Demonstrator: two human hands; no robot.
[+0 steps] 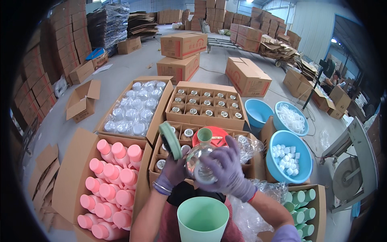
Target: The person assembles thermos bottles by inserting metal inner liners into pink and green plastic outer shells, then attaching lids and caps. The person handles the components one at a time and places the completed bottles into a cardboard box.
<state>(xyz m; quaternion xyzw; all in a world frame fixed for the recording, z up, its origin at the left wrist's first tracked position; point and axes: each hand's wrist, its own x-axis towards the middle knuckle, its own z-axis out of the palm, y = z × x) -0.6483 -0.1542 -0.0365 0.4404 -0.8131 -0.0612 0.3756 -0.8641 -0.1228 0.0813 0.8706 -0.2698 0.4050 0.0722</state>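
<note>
Warehouse with stacked cardboard cartons (64,37)

Green cup (202,222) blocks gap between forearms (152,207); depth unclear.

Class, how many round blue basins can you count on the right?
3: the nearest basin holds small white pieces; a second basin behind it holds white strips; the third basin is left of that. A blue object lower right is too hidden to tell.

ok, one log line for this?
left hand: at green round piece; right hand: on glass piece; large green cup: front; pink bottles: boxed
</note>
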